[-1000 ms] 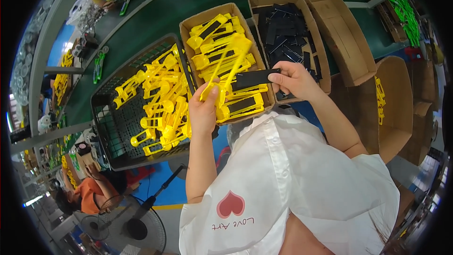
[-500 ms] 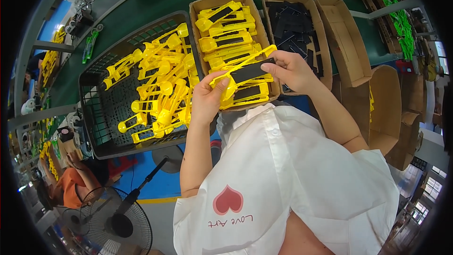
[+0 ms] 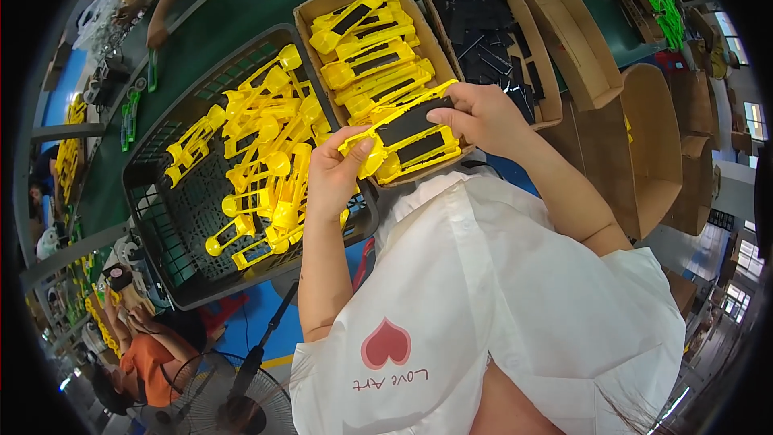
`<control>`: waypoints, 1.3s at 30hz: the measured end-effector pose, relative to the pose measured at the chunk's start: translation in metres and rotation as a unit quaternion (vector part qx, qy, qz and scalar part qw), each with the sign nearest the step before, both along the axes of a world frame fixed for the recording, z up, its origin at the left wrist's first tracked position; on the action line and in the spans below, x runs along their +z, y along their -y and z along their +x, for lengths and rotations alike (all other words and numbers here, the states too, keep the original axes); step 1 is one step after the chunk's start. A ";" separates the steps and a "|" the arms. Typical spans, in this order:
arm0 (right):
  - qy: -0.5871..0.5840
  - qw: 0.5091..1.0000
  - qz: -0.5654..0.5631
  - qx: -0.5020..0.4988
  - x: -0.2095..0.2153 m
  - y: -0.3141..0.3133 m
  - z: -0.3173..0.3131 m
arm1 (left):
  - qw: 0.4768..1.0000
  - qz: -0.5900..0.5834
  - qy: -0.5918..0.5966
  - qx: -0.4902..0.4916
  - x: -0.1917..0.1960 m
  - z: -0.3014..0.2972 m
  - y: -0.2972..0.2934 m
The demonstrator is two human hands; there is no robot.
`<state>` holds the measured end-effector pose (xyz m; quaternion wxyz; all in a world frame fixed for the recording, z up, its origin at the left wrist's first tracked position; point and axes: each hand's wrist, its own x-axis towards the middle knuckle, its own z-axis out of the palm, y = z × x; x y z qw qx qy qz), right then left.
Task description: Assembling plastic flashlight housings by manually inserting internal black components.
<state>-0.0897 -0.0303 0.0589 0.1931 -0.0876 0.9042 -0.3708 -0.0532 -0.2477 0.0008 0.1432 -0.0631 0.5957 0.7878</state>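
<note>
A yellow plastic frame (image 3: 370, 163) with a rounded end is held between my two hands, above a cardboard box of similar frames. In its opening sits a flat black panel (image 3: 412, 122); I cannot tell whether it is fully seated. My left hand (image 3: 334, 169) pinches the rounded end, its thumb on top. At the other end, my right hand (image 3: 487, 121) grips the frame with its thumb on the black panel. Beneath them, the cardboard box (image 3: 301, 26) holds several yellow frames fitted with black panels, laid in a row.
To the left, a black plastic crate (image 3: 135, 181) holds a heap of yellow frames. Right of the middle box, a cardboard box (image 3: 549, 72) contains loose black panels, with another cardboard box (image 3: 576, 56) beyond. A fan (image 3: 237, 403) and a person in orange (image 3: 153, 362) are at lower left.
The view has shifted, so boxes and crate sit further left. Both hands keep hold of the frame and panel. A co-worker's arm has come in at the upper left.
</note>
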 end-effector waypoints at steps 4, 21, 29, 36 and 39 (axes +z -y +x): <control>-0.062 0.997 -0.037 0.035 -0.008 -0.007 -0.010 | 0.999 0.010 0.023 0.031 0.004 -0.005 -0.011; -0.054 0.962 0.228 0.138 -0.022 -0.005 -0.049 | 0.988 0.021 0.089 0.123 -0.009 0.003 -0.039; 0.096 0.995 -0.009 0.020 -0.046 -0.025 -0.042 | 0.971 -0.239 -0.024 -0.009 0.003 -0.003 -0.032; -0.044 0.998 0.025 0.035 -0.066 -0.028 -0.026 | 0.766 -0.623 -0.009 -0.158 0.031 -0.024 -0.067; -0.027 0.998 -0.007 0.050 -0.060 -0.032 -0.023 | 0.773 -0.607 -0.046 -0.177 0.023 -0.025 -0.073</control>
